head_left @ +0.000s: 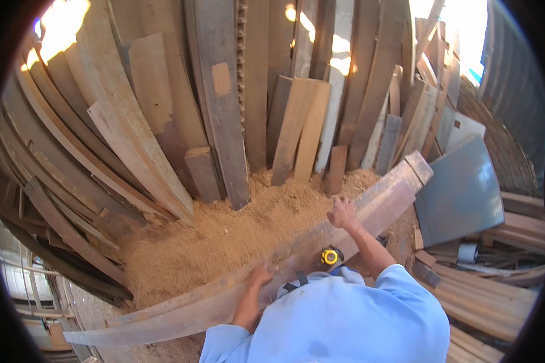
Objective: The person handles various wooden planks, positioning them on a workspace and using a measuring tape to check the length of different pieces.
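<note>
The long board lies along the near side of the sawdust pile. By the pile's near edge, the left hand and right hand both rest on this board — whether they grip, I cannot tell. To steady it well, I think both hands should press evenly — wrists loose, fingertips clear underneath.

No text, label or number can be read, even on what seems a yellow-and-black tape measure.
</note>
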